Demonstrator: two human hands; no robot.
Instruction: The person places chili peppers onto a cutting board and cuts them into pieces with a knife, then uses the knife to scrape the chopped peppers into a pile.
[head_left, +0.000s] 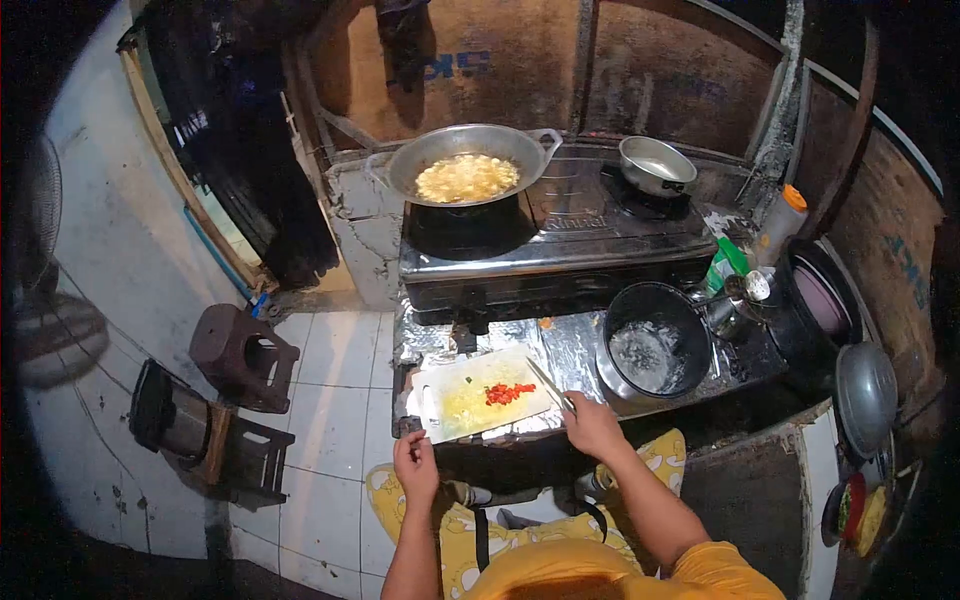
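Observation:
A white cutting board (470, 420) lies on the foil-covered counter in front of me. Chopped red chili (509, 393) is heaped toward its right side, with pale yellowish bits spread to the left. My right hand (595, 427) is closed around the handle of a knife (549, 382), whose blade points up and left over the board's right edge. By the board's front left corner, my left hand (415, 464) has its fingers drawn together in a pinch. What they hold, if anything, is too small to tell.
Behind the board stands a stove (560, 245) bearing a wok (395, 165) of frying pale pieces (468, 179) and a metal pan (655, 165). A black pot (655, 345) with white residue sits right of the board. Plastic stools (245, 355) are at left.

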